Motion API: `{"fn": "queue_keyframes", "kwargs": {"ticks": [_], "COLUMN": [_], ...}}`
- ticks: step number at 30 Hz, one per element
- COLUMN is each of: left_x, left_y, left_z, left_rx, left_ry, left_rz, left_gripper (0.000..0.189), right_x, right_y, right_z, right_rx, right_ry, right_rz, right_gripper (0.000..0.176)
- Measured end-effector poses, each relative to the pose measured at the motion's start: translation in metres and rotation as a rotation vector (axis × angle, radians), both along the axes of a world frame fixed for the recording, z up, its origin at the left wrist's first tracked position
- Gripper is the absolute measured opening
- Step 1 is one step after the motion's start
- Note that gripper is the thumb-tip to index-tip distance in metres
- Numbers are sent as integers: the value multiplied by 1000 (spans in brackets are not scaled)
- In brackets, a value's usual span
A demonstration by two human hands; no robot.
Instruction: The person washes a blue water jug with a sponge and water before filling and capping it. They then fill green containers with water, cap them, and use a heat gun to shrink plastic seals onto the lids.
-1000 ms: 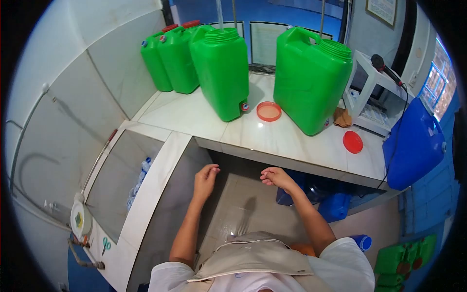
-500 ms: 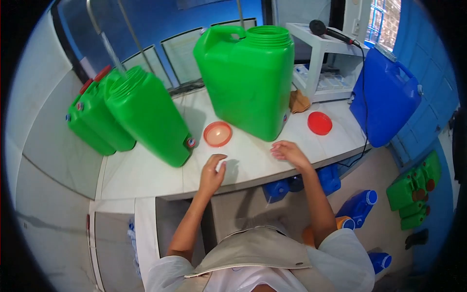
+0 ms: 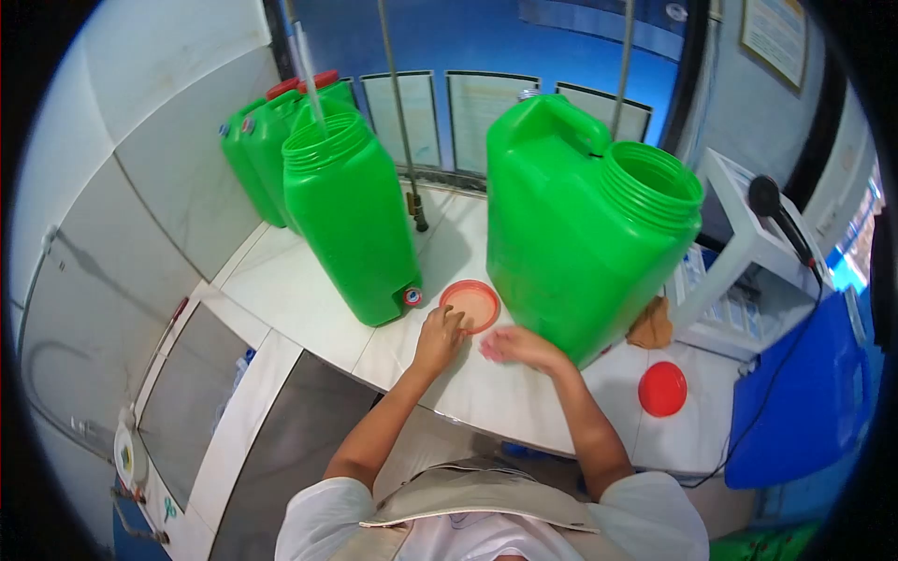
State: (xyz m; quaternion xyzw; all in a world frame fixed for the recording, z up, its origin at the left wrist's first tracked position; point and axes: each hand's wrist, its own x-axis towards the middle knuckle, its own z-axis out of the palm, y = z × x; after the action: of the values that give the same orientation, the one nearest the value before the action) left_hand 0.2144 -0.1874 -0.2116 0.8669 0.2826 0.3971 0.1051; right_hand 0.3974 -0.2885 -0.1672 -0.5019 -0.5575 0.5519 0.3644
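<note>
My left hand (image 3: 440,338) is at the near edge of an upturned red-rimmed lid (image 3: 470,307), its fingers curled over the rim. Just right of the lid, my right hand (image 3: 516,347) is held with nothing visible in it, its fingertips slightly blurred. Behind my right hand stands a large green container (image 3: 571,234) with an uncapped wide mouth. To the left, another open green container (image 3: 354,224) stands under a clear tube or stream reaching its mouth. A second red lid (image 3: 662,389) lies on the counter at the right.
More green containers with red caps (image 3: 265,154) stand at the back left. On the right are a brown cloth (image 3: 650,324), a white shelf (image 3: 725,271), a black corded device (image 3: 781,215) and a blue container (image 3: 800,397). The white counter (image 3: 486,397) has a front edge near me.
The view has turned, so the counter items appear shifted right. My left hand has reached the red-rimmed lid, and my right hand has come closer to it.
</note>
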Motion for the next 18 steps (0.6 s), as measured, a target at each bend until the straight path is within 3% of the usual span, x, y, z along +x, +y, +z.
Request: {"fn": "queue_keyframes", "kwargs": {"ticks": [1, 3, 5, 9, 11, 13, 14, 15, 16, 17, 18], "left_x": [2, 9, 6, -28, -72, -132, -169, -211, -252, -296, -343], "left_y": [8, 24, 31, 28, 35, 37, 49, 62, 69, 80, 96], "left_z": [-8, -16, -26, -15, -1, 27, 34, 46, 63, 83, 101], "left_rx": [3, 12, 29, -12, -109, -349, -647, -733, -893, -1045, -1041], "left_ry": [75, 140, 230, 155, 160, 48, 50, 49, 56, 53, 17], "left_rz": [15, 40, -32, -119, -172, -261, -298, -315, -222, -121, -9], "left_gripper": [22, 21, 17, 11, 14, 17, 25, 24, 23, 23, 23], "right_x": [-9, -30, -39, -30, -29, -33, -32, -21, -6, -11, -25], "right_y": [28, 77, 145, 266, 285, 271, 272, 277, 277, 268, 254], "right_z": [13, 33, 18, -25, -18, -3, -6, -25, -42, -46, -36], "right_rx": [67, 92, 244, 399, 372, 308, 239, 249, 280, 249, 306], "right_ry": [-87, -12, 177, -120, -95, 22, 4, 51, 22, 187, 248], "right_rz": [-45, -317, -436, -607, -659, -618, -666, -647, -540, -605, -651], "right_gripper": [23, 20, 21, 29, 31, 33, 33, 33, 35, 35, 37]}}
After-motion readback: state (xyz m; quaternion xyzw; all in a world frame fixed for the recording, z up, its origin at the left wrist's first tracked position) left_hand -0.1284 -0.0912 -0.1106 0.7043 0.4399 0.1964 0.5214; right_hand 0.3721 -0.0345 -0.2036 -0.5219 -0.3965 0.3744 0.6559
